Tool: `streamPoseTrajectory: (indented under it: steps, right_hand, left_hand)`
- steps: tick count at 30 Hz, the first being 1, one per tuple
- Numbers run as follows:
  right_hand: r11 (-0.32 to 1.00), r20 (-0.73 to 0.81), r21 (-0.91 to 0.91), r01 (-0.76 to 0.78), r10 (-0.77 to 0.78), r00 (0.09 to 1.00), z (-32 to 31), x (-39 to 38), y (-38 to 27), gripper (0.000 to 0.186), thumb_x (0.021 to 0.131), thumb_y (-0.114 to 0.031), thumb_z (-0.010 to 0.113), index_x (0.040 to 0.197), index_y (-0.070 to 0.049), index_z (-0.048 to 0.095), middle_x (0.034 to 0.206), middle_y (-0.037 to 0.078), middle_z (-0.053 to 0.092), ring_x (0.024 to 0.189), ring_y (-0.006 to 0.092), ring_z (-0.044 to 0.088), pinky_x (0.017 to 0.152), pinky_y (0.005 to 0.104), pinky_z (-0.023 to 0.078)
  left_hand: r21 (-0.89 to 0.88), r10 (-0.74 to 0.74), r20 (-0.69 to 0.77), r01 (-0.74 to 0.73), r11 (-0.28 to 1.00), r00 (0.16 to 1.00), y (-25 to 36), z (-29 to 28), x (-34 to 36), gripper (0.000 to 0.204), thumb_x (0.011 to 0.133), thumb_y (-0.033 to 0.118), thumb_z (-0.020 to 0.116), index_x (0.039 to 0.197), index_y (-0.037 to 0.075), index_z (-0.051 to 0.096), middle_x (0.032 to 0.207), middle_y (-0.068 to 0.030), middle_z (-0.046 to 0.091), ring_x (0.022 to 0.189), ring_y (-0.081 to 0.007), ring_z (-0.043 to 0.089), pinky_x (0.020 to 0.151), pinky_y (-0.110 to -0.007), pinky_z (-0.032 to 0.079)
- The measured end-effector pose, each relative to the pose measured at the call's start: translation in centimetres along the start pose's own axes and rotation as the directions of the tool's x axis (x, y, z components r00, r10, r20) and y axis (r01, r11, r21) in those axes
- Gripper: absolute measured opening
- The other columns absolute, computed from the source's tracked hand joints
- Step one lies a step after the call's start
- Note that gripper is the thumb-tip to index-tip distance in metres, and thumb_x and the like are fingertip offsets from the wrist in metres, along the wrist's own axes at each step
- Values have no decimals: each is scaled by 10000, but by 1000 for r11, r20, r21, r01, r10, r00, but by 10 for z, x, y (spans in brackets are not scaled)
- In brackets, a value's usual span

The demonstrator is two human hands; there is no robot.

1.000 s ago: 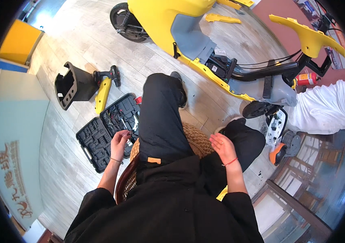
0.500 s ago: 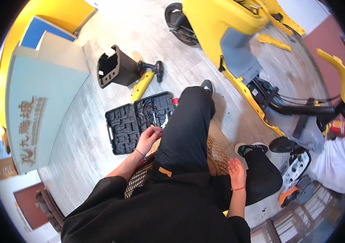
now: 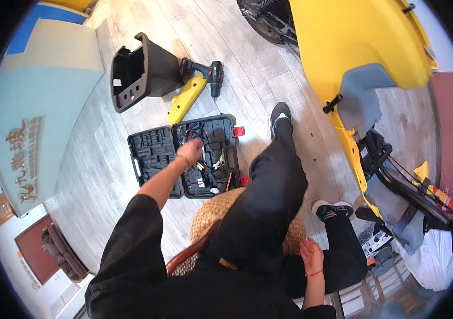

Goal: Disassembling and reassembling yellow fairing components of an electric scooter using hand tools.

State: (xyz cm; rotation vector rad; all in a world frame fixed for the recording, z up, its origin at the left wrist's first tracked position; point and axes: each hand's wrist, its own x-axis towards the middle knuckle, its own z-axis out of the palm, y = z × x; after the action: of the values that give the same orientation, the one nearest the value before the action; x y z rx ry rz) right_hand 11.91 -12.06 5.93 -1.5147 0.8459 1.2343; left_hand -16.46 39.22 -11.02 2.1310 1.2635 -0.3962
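My left hand (image 3: 191, 151) reaches down over the open black tool case (image 3: 217, 126) on the floor, blurred by motion. Its fingers are hard to make out, and I cannot see whether anything is in them. Around it in the case lie dark cables and several small tools, among them a silver wrench (image 3: 219, 162). My right hand (image 3: 313, 257) rests near my right thigh, palm turned up and fingers loosely apart, holding nothing.
Beyond the case lie a long yellow panel (image 3: 186, 101), a black cordless drill (image 3: 216, 77) and a black plastic bin (image 3: 157, 69). A partly disassembled yellow scooter (image 3: 354, 42) stands at the right. Beneath me is a woven stool (image 3: 208, 218); a white bag (image 3: 428, 260) sits at lower right.
My left hand has moved forward from beside my knee to over the tool case. The view has shifted, showing more of the case. My right hand stays open near my thigh.
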Motion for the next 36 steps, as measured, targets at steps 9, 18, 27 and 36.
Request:
streamPoseTrajectory:
  steps: [9, 18, 27, 36]
  right_hand:
    - [996, -80, -68, -60, 54, 995, 24, 40, -40, 483, 947, -204, 542, 1347, 32, 411, 1197, 160, 596, 1081, 251, 596, 952, 352, 476]
    - [938, -123, -324, -124, 89, 988, 54, 64, -68, 445, 972, -192, 534, 1343, 28, 428, 1217, 155, 593, 1093, 223, 593, 953, 328, 475]
    - [980, -176, -178, -87, 55, 983, 55, 63, -48, 459, 945, -186, 567, 1333, 17, 430, 1196, 160, 603, 1069, 231, 614, 930, 322, 486]
    - [906, -137, -242, 348, -387, 912, 66, 26, -12, 339, 921, -120, 587, 1227, 15, 536, 1112, 127, 645, 1020, 218, 632, 870, 312, 497]
  left_hand:
    - [491, 19, -221, 94, 866, 975, -28, -69, 290, 453, 897, 108, 469, 1349, 118, 447, 1455, -76, 427, 1315, -264, 441, 1020, -417, 436]
    - [781, 37, -77, 37, 623, 996, -5, -53, 376, 331, 878, 133, 521, 1200, 160, 590, 1258, -72, 531, 1208, -233, 495, 1001, -388, 396]
    - [702, 14, 430, -344, 623, 903, 19, -119, 336, 574, 715, 221, 722, 1222, 127, 469, 969, -154, 685, 954, -372, 655, 792, -439, 529]
    - [393, 109, 49, -120, 912, 993, 96, -208, 159, 547, 702, 198, 670, 1224, 107, 531, 999, -185, 667, 988, -366, 635, 807, -431, 507]
